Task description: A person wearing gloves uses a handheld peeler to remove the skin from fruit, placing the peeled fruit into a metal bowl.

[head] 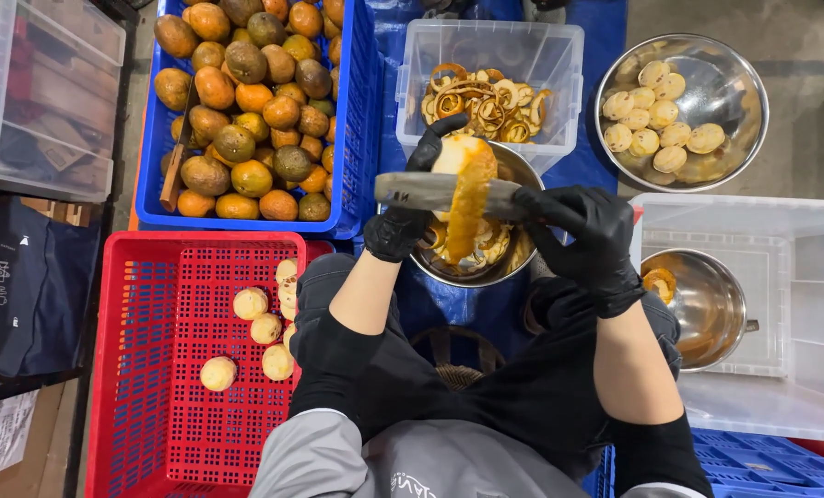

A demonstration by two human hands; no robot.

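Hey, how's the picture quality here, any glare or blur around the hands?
Head view: even overhead light, soft shadows. Glare flares on the steel bowl of peeled fruit and the smaller steel bowl. The knife blade is slightly motion-blurred between the left hand and right hand; crate edges bow slightly from the wide lens.

I see black gloves [578, 240], orange peel [467, 207], a blue crate [357, 138], a red perforated crate [154, 369]

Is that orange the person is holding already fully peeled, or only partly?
Partly peeled. The fruit in the left hand shows pale flesh on top, while a long strip of orange peel hangs from it across the knife.
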